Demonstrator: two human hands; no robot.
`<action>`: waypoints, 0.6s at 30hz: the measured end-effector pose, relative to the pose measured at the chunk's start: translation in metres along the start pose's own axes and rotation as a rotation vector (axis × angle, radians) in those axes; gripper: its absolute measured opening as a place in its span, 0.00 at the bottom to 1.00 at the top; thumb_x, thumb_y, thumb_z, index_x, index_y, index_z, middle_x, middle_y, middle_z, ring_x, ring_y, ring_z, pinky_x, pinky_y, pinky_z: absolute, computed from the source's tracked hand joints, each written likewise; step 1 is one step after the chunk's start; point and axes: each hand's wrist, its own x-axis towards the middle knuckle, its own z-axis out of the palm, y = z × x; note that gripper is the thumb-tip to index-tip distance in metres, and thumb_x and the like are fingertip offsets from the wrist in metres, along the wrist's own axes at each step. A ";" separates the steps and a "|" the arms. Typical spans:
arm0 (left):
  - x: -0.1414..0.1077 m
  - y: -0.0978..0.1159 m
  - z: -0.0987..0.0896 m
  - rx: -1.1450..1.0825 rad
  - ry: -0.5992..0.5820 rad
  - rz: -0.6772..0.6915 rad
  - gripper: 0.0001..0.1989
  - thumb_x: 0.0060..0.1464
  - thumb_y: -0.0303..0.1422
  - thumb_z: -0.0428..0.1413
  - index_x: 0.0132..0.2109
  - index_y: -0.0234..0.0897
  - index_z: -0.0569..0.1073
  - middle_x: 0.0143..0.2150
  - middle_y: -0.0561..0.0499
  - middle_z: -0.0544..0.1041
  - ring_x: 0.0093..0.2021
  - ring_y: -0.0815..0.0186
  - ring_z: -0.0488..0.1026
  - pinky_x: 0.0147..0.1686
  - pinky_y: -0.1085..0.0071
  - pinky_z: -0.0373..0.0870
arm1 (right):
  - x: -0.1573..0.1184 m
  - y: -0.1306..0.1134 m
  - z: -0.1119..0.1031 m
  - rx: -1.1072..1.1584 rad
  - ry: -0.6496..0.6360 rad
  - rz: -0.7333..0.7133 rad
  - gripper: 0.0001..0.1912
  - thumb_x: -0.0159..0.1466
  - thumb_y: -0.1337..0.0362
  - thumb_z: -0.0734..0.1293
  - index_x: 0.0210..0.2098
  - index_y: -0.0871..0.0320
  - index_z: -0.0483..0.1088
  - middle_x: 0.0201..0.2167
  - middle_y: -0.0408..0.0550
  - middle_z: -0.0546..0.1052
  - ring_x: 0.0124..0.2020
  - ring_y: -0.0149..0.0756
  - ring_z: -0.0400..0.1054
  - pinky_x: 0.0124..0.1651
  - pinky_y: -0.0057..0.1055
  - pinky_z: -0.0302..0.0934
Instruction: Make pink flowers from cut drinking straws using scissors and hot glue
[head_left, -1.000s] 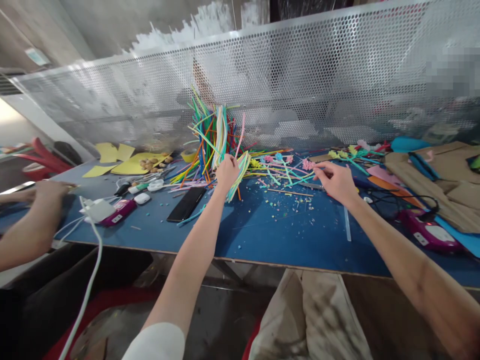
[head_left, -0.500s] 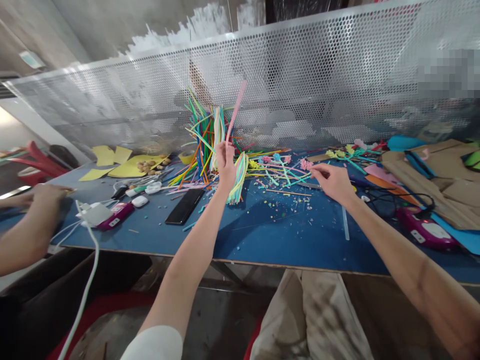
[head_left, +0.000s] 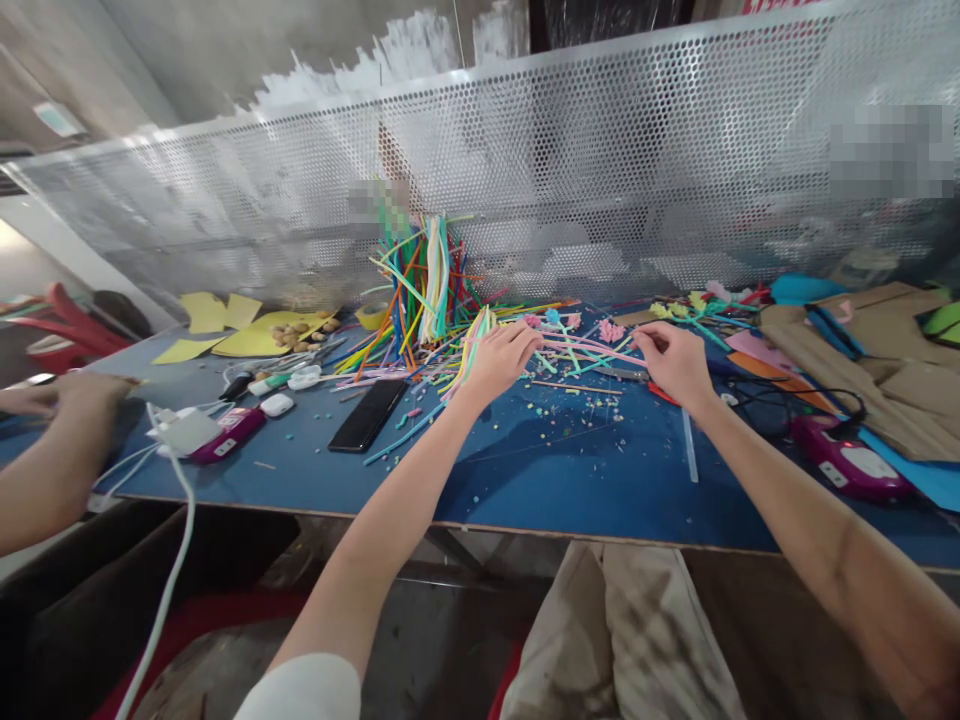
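Note:
Pink stems (head_left: 589, 348) stretch nearly level between my two hands, above the blue table (head_left: 540, 490). My left hand (head_left: 501, 362) is closed on their left end, beside pale yellow and mint stems. My right hand (head_left: 671, 362) pinches the right end between thumb and fingers. Just behind the stems lie small pink fuzzy flowers (head_left: 611, 330) and mint green stems. A bundle of colourful stems (head_left: 427, 290) stands behind my left hand. Scissors with a red handle (head_left: 663, 393) lie partly under my right hand.
A black phone (head_left: 368, 415), white cables and a purple device (head_left: 229, 435) lie left. Another person's hand (head_left: 90, 395) rests at the far left. Cardboard (head_left: 862, 370) and a second purple device (head_left: 851, 458) are right. A perforated metal panel (head_left: 600, 170) stands behind.
My left hand has come down and right, and the pink stems have gone from upright to nearly level. My right hand now grips their other end. The scissors' red handle now shows.

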 end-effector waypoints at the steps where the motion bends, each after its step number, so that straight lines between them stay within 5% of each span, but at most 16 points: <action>1: 0.000 -0.001 0.001 -0.010 -0.003 -0.031 0.19 0.72 0.38 0.41 0.46 0.38 0.76 0.46 0.47 0.78 0.47 0.63 0.74 0.47 0.66 0.67 | 0.000 -0.001 -0.001 0.008 0.007 0.004 0.15 0.66 0.52 0.64 0.36 0.55 0.77 0.31 0.49 0.82 0.30 0.42 0.76 0.37 0.39 0.69; 8: -0.001 0.006 0.001 -0.018 -0.049 -0.155 0.18 0.72 0.38 0.42 0.47 0.39 0.75 0.45 0.48 0.79 0.45 0.64 0.76 0.42 0.69 0.70 | -0.003 -0.024 -0.003 0.273 0.131 0.018 0.15 0.68 0.51 0.64 0.38 0.55 0.75 0.36 0.51 0.82 0.33 0.40 0.75 0.37 0.38 0.71; 18: -0.005 0.020 0.015 -0.136 -0.062 -0.183 0.18 0.72 0.38 0.43 0.44 0.39 0.76 0.42 0.49 0.81 0.40 0.66 0.78 0.39 0.71 0.69 | -0.005 -0.023 -0.003 0.284 0.005 -0.035 0.14 0.68 0.52 0.64 0.41 0.54 0.76 0.31 0.48 0.80 0.32 0.40 0.76 0.42 0.40 0.72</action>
